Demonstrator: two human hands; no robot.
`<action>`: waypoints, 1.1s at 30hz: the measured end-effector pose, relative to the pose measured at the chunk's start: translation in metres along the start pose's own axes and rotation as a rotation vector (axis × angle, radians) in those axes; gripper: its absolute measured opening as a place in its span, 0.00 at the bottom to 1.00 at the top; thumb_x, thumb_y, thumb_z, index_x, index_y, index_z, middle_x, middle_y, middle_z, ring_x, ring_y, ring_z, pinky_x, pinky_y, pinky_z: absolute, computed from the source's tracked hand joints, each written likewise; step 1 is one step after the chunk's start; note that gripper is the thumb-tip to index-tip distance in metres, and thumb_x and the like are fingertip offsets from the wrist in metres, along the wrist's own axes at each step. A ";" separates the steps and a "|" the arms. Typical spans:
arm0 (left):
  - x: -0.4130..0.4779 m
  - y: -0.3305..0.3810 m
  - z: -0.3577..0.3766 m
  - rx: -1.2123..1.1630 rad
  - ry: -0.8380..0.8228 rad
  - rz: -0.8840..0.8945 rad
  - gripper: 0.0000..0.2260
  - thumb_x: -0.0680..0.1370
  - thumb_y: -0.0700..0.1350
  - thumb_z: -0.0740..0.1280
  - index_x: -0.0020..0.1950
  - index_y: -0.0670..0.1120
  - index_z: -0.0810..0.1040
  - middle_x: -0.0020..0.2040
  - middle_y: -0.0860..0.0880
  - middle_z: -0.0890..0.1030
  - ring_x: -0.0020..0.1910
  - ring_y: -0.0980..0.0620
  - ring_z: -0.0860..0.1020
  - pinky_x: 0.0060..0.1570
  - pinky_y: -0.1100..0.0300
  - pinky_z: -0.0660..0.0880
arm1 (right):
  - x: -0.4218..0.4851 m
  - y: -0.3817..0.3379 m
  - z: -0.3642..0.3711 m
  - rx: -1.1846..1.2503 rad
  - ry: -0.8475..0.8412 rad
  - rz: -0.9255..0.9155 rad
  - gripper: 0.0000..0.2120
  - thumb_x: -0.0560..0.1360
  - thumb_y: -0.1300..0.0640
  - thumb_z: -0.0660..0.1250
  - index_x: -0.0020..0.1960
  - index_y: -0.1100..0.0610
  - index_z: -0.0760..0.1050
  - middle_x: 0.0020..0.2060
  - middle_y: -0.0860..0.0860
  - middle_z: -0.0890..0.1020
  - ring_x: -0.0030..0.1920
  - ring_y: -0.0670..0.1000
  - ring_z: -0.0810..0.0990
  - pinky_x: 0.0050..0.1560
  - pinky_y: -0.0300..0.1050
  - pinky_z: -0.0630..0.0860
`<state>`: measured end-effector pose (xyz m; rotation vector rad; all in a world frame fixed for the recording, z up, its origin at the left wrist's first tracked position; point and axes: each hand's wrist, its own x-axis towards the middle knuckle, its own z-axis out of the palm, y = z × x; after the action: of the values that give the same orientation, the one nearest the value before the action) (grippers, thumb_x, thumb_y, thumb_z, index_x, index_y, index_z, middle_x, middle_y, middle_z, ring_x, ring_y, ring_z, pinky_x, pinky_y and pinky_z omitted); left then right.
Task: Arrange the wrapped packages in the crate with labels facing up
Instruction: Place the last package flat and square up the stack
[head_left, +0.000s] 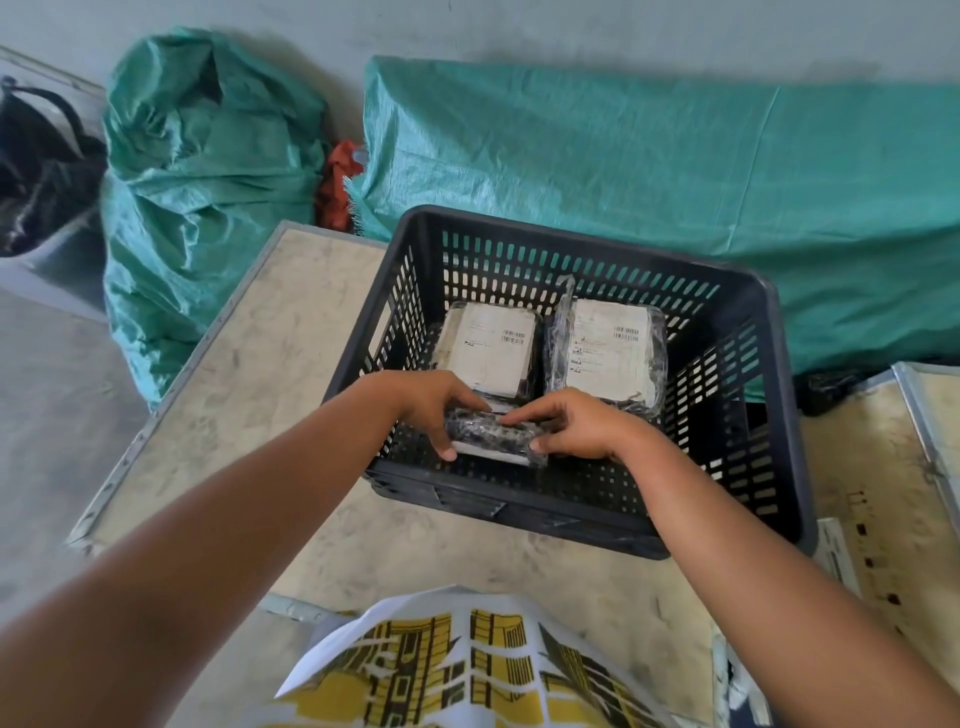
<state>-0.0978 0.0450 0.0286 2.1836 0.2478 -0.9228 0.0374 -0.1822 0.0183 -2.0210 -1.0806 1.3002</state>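
A dark slotted plastic crate (769, 415) stands on a pale board. Two wrapped packages lie flat at its far side with white labels up: one on the left (488, 348) and one on the right (608, 348). A third wrapped package (493, 434), dark with a white edge showing, is inside the crate's near left part, tilted on its side. My left hand (431, 405) grips its left end and my right hand (576, 423) grips its right end. Its label is not visible.
The pale board (249, 374) with a metal rim bears the crate. Green woven sacks (208, 171) and a green tarp-covered heap (623, 156) stand behind it. A second board (883, 467) lies at right. A yellow-and-white printed cloth (467, 670) is at the bottom.
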 end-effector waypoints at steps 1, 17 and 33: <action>0.000 0.000 0.001 0.019 0.024 -0.002 0.37 0.65 0.41 0.84 0.73 0.53 0.77 0.62 0.55 0.82 0.63 0.50 0.78 0.71 0.47 0.70 | 0.001 -0.001 0.002 -0.027 -0.021 -0.014 0.25 0.73 0.60 0.80 0.57 0.31 0.83 0.58 0.33 0.80 0.63 0.37 0.77 0.68 0.43 0.74; -0.016 0.009 -0.009 -0.302 0.136 0.114 0.24 0.81 0.38 0.69 0.73 0.59 0.75 0.57 0.50 0.83 0.48 0.51 0.81 0.46 0.55 0.82 | -0.009 -0.007 -0.005 0.043 0.235 -0.106 0.18 0.64 0.52 0.85 0.50 0.36 0.86 0.51 0.32 0.84 0.55 0.30 0.78 0.57 0.30 0.70; -0.006 0.012 -0.013 -0.286 0.730 0.245 0.44 0.83 0.43 0.67 0.76 0.76 0.38 0.74 0.44 0.71 0.66 0.53 0.72 0.64 0.58 0.71 | 0.009 -0.042 -0.049 0.345 0.792 -0.277 0.21 0.70 0.49 0.81 0.61 0.36 0.82 0.68 0.42 0.79 0.72 0.44 0.74 0.74 0.54 0.69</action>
<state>-0.0895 0.0460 0.0455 2.1305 0.4136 0.0727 0.0687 -0.1506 0.0658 -1.7768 -0.6601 0.4192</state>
